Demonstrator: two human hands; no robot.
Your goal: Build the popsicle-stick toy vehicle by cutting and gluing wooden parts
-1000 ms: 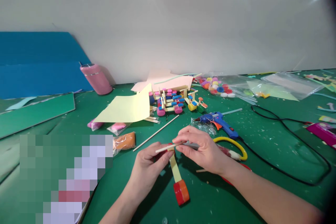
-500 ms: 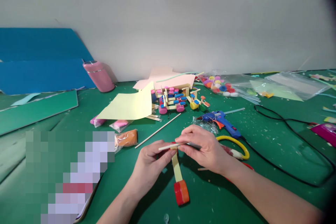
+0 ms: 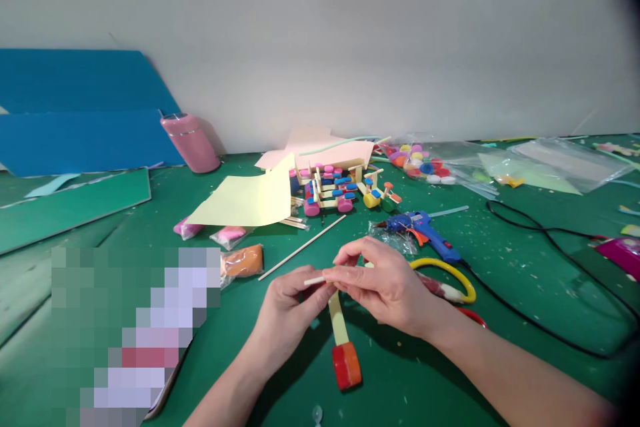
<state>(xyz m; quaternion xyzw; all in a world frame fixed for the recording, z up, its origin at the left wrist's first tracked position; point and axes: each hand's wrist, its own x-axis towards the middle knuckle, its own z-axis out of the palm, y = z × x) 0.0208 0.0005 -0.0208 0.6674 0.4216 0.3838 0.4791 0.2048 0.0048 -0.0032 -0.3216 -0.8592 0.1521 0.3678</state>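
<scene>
In the head view my left hand (image 3: 293, 300) pinches the far end of a pale yellow strip (image 3: 339, 321). At the strip's near end sits a pair of bottle caps (image 3: 347, 365), one red and one orange, joined face to face. My right hand (image 3: 387, 283) is closed with its fingertips on a short pale wooden stick (image 3: 313, 281), which lies crosswise over the strip's far end and pokes out to the left. Both hands' fingertips meet there, hiding the joint. A longer wooden stick (image 3: 303, 248) lies on the table beyond my left hand.
On the green table (image 3: 400, 380) lie a blue glue gun (image 3: 425, 230), its black cord (image 3: 520, 320), and yellow-handled scissors (image 3: 463, 267). Small cap-wheeled models (image 3: 330, 197) stand behind yellow paper (image 3: 245, 200). A pink tumbler (image 3: 193, 143) and bagged orange clay (image 3: 243, 261) are left.
My right fingers have slid left along the short stick, covering more of it. A dark, thin thing seen in my right hand before no longer shows. My left hand has barely moved.
</scene>
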